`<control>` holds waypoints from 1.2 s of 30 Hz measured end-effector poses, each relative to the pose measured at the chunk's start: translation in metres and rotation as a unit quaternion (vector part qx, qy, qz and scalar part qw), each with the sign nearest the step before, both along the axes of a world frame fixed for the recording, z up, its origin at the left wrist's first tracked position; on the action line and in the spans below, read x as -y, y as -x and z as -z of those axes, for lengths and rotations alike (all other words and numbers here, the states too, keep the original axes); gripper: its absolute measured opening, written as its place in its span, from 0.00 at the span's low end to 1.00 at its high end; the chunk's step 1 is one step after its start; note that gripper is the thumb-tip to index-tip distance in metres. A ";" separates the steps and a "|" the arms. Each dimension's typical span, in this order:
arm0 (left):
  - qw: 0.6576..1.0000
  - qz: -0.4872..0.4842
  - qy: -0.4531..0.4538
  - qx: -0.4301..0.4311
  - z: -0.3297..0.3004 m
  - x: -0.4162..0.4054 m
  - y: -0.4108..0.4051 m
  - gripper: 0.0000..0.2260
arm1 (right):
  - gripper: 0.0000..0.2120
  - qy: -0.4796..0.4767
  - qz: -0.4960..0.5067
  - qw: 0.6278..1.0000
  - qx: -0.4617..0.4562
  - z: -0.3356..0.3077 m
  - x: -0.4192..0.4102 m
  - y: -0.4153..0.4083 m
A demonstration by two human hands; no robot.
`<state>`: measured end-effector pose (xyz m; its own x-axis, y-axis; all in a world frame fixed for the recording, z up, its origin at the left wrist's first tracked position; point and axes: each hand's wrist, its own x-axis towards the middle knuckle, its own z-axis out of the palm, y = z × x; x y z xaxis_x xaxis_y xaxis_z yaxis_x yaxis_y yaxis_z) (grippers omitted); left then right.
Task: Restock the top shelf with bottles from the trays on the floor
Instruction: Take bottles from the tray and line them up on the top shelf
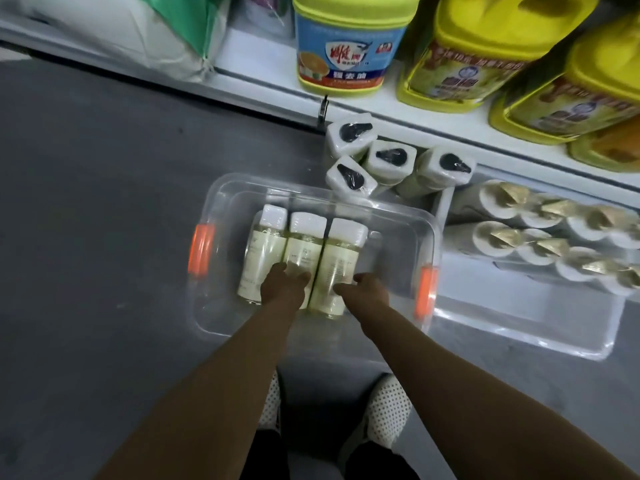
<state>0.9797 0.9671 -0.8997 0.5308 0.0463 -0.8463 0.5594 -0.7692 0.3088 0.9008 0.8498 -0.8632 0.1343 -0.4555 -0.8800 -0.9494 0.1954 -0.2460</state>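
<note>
Three bottles (301,261) lie flat, side by side and touching, caps away from the person, in the clear tray (214,317) with orange handles on the floor.

Left hand (284,289): on the base end of the middle bottle, fingers bent down over it. Gripping or only touching, cannot tell.

Right hand (363,289): at the base end of the right bottle, thumb against its side, fingers curling round it. Reads as a grasp forming or just made.

No bottle is lifted clear; all three rest on the tray floor.

Second tray (571,341), just right of the first, holds gold-capped bottles (540,237) standing in rows. Black-capped bottles (388,157) stand behind the first tray.

Top shelf: not in view, so stock already placed cannot be judged. Only a low shelf (263,60) with yellow jugs (485,53) shows.

Judgement: a pick in progress; three bottles plus the second tray's load remain.
</note>
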 end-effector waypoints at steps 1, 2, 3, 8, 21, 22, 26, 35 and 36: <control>1.000 0.007 -0.013 0.005 0.008 0.004 0.001 0.28 | 0.31 -0.001 -0.002 1.000 -0.001 0.009 0.000 0.001; 0.999 0.020 -0.030 0.016 0.016 0.007 0.002 0.26 | 0.30 0.001 -0.006 1.000 -0.004 0.018 0.000 0.000; 0.998 0.034 -0.048 0.032 0.021 0.010 0.003 0.25 | 0.30 0.006 -0.013 1.000 -0.008 0.023 0.000 0.000; 0.990 0.061 -0.088 0.089 0.038 0.012 0.009 0.24 | 0.30 0.016 -0.023 0.999 -0.030 0.044 0.003 -0.002; 0.994 0.080 -0.065 0.024 0.053 0.019 -0.002 0.33 | 0.53 0.054 -0.060 0.995 -0.067 0.079 -0.007 -0.004; 0.993 0.097 -0.070 0.024 0.051 0.020 -0.002 0.33 | 0.53 0.056 -0.062 0.994 -0.067 0.082 -0.007 -0.003; 0.992 0.101 -0.070 0.027 0.051 0.021 0.001 0.32 | 0.54 0.078 -0.054 0.992 -0.085 0.086 -0.010 -0.004; 0.996 0.077 -0.017 -0.043 0.062 0.015 0.004 0.43 | 0.52 0.057 -0.013 0.993 -0.104 0.090 -0.004 -0.002; 0.997 0.071 -0.018 -0.036 0.065 0.014 0.005 0.42 | 0.51 0.049 -0.007 0.994 -0.102 0.090 -0.003 0.000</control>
<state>0.9746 0.9529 -0.9643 0.4722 0.0058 -0.8814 0.4642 -0.8517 0.2431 0.9011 0.8525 -0.9533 -0.0353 -0.5399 -0.8410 -0.9840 0.1657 -0.0651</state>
